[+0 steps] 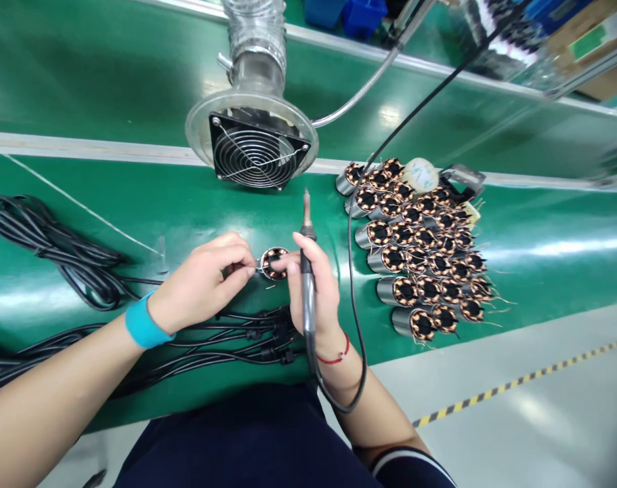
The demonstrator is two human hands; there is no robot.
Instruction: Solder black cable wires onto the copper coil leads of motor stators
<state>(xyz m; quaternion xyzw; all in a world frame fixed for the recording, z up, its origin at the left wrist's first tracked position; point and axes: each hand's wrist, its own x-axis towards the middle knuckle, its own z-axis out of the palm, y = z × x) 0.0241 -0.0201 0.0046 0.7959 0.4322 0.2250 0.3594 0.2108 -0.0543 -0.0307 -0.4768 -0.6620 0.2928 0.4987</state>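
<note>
My right hand is closed round a soldering iron, its tip pointing up and away from me. One finger of that hand reaches over to a motor stator with copper windings, which stands on the green bench. At the stator's left side my left hand pinches thumb and forefinger together. A thin wire end seems to lie in that pinch, running to the stator. The iron's black cord loops below my right wrist and rises to the upper right.
Behind the stator hangs a fume extractor fan on a duct. Rows of stators stand to the right, with a tape roll behind them. Coiled black cables lie at left, and more cables with connectors lie nearer me.
</note>
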